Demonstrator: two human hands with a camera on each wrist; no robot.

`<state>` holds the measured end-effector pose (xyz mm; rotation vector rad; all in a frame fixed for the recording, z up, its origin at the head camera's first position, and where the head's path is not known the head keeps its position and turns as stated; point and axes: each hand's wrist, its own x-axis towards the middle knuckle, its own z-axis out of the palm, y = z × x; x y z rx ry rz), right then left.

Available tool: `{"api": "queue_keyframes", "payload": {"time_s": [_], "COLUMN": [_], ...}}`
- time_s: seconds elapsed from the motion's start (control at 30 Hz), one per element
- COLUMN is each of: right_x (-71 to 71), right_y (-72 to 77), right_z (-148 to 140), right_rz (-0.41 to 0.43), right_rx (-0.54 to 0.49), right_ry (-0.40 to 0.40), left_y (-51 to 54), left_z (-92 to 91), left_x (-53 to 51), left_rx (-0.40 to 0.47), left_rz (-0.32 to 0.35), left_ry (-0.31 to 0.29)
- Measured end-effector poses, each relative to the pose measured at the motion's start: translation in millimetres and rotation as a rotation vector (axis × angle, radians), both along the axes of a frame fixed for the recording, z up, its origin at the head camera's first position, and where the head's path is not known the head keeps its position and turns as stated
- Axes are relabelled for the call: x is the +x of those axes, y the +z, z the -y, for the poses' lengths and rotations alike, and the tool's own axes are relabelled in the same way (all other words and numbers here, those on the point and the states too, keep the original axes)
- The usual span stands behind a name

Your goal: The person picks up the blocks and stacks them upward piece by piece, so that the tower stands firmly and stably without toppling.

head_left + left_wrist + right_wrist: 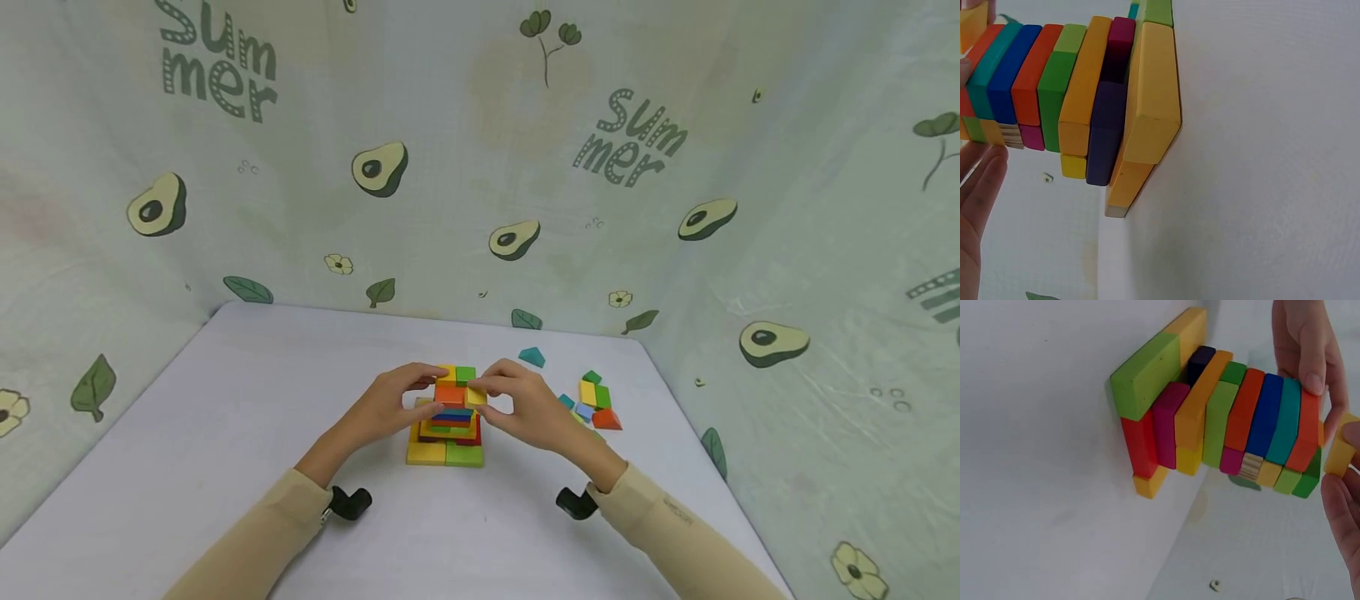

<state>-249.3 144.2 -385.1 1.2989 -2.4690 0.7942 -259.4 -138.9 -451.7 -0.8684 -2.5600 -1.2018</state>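
A layered tower of colored wooden blocks (452, 418) stands on the table. My left hand (386, 406) is at its upper left, thumb by the orange block (1305, 434) near the top and extended fingers along the side. Between thumb and fingertips, my right hand (531, 406) pinches a small yellow block (476, 397) just in front of the tower's upper right. A thin gap shows between that block and the tower in the right wrist view. At the top back sit a yellow block (447, 377) and a green block (465, 375).
Loose blocks lie to the right of the tower, among them a yellow block (587, 392), a green block (602, 397) and a red-orange block (607, 419). Farther back is a teal block (532, 357). A printed cloth (450, 250) hangs behind the white table (262, 400).
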Motion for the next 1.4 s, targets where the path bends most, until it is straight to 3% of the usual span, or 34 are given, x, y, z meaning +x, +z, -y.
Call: {"api": "queue_keyframes", "payload": {"time_s": [0.47,0.8,1.4], "right_x": [-5.5,-7.9,-9.9], "right_y": [-7.3,-12.6,-16.2], "right_z": [8.9,14.1,30.3], "right_rz": [-0.065,-0.190,-0.175], "right_rx": [-0.021,-0.037,-0.069], "right_ry": [-0.019,0.017,0.001], "left_y": [0.8,1.0,-0.4], "left_z": [0.1,3.0,2.7], "left_x": [0.2,-1.4,-0.8], "left_rx": [-0.005,0.010,0.042], "left_rz": [0.012,-0.028,-0.056], "left_ry": [-0.002,-0.035,-0.048]}}
